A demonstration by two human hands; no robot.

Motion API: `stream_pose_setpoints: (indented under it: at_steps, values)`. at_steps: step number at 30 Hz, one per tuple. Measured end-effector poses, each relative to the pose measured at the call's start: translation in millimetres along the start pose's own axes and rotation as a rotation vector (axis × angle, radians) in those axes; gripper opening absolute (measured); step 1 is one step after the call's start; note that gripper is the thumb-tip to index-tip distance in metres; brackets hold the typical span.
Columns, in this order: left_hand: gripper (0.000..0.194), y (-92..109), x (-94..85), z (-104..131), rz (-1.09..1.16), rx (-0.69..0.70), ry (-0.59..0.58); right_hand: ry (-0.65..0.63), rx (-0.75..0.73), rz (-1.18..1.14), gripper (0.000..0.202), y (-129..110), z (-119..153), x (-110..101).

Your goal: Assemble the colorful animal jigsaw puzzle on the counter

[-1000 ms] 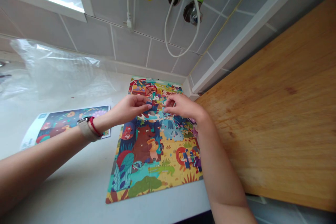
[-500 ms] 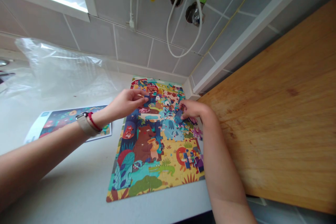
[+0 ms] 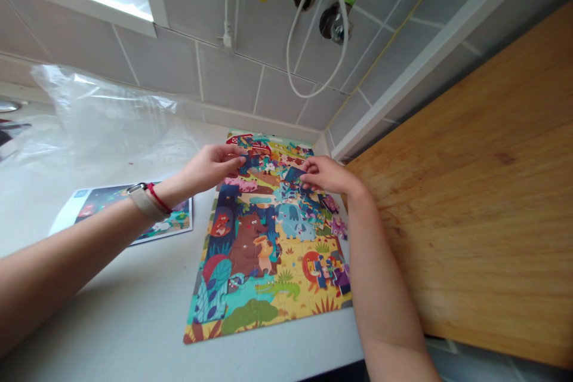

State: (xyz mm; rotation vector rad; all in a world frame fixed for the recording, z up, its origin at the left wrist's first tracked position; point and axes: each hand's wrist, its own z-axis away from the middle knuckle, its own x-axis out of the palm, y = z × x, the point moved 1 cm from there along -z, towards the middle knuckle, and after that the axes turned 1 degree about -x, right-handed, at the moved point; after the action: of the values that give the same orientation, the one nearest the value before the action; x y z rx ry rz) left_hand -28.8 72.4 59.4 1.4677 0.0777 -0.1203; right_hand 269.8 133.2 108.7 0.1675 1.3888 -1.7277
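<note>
A colourful animal jigsaw puzzle (image 3: 250, 310) lies on the white counter, with a bear, elephants, a lion and a crocodile in its near half. Over its upper left part my left hand (image 3: 210, 168) pinches a dark blue puzzle piece (image 3: 251, 162) between thumb and fingers. My right hand (image 3: 326, 175), above the upper right part, is closed on another dark blue puzzle piece (image 3: 294, 174), held tilted. Several loose pieces are heaped on the puzzle's far half, and a purple puzzle piece (image 3: 342, 279) rests by the lion.
A printed picture sheet (image 3: 174, 224) lies left of the puzzle, partly under my left forearm. Behind it is a crumpled clear plastic bag (image 3: 107, 119). A wooden panel (image 3: 483, 191) rises close on the right. A white cable (image 3: 293, 65) hangs before the tiled wall.
My right hand has lifted from the loose pieces, up and slightly left, with the dark blue puzzle piece. My left hand has shifted slightly left and away, its piece still pinched.
</note>
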Motion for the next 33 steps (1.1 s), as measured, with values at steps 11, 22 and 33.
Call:
stream_pose_setpoints:
  at_steps: [11, 22, 33]
  values:
    - [0.064, 19, 17.4, 21, 0.215, 0.038, -0.133, -0.016, -0.201, -0.488, 0.038, -29, -3, 42]
    - [0.055, 31, 12.1, 26, 0.165, 0.153, -0.117, 0.057, -0.303, -0.061, 0.033, -31, -2, 44]
    - [0.062, 24, 15.6, 23, 0.157, 0.139, -0.137, -0.031, -0.111, 0.613, 0.033, -3, -18, 30]
